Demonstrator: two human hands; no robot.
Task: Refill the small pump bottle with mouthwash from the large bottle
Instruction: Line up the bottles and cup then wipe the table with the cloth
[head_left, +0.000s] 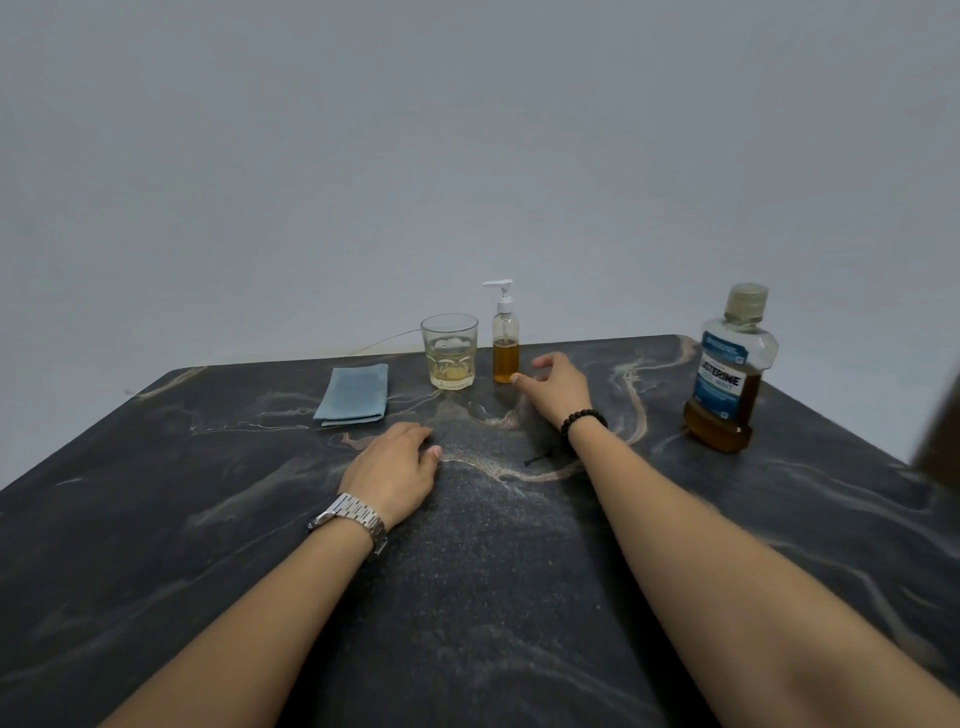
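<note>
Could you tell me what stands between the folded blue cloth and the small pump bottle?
In the head view, only the glass stands between the cloth and pump bottle.

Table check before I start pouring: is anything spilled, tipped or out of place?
Nothing spilled or tipped. The pump bottle, large bottle and glass stand upright, and the cloth lies folded. One small oddity: a tiny dark object lies on the table; I cannot tell what.

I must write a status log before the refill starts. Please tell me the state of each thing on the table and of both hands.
small pump bottle: upright, pump on, about half full
large bottle: upright, capped, partly full
glass: upright, pale liquid inside
blue cloth: folded, flat
left hand: resting on table
right hand: open beside pump bottle
</note>
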